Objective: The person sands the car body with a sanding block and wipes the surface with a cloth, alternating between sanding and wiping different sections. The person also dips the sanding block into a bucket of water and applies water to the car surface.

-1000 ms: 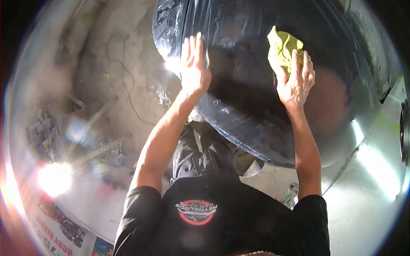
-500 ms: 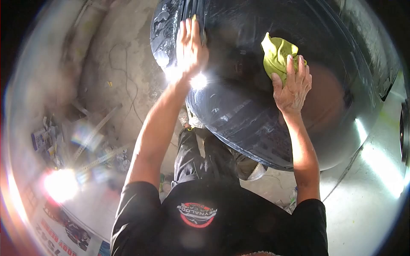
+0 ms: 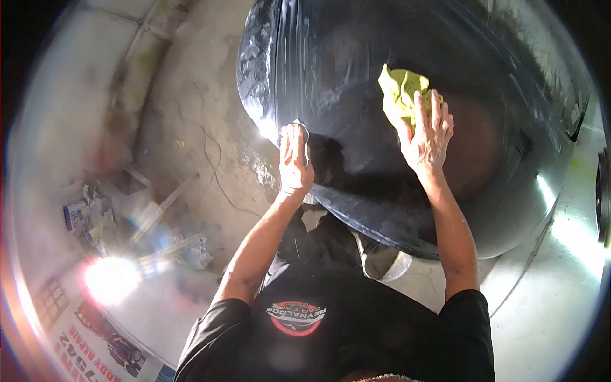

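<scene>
A dark, glossy car body panel (image 3: 356,57) with wet-looking streaks curves out in front of me. My left hand (image 3: 295,159) presses on its left part, fingers together and pointing away. Under those fingers is a thin flat pad (image 3: 307,137); only its curved pale edge shows, and the palm hides the rest. Farther right, my right hand (image 3: 428,137) holds a crumpled yellow-green cloth (image 3: 401,89) against the panel. The cloth sticks out beyond the fingertips on their left side.
Below the panel's near edge stands a round bucket (image 3: 387,264), close to my legs. A thin cord (image 3: 213,165) runs over the concrete floor on the left. Beyond it lie scattered packets (image 3: 76,215), long strips (image 3: 156,219) and a printed banner (image 3: 105,347). A bright lamp glares there.
My left hand has drawn back toward me along the panel, leaving wet streaks visible where it was. My right hand and the cloth have shifted slightly left and nearer. The camera view has moved a little.
</scene>
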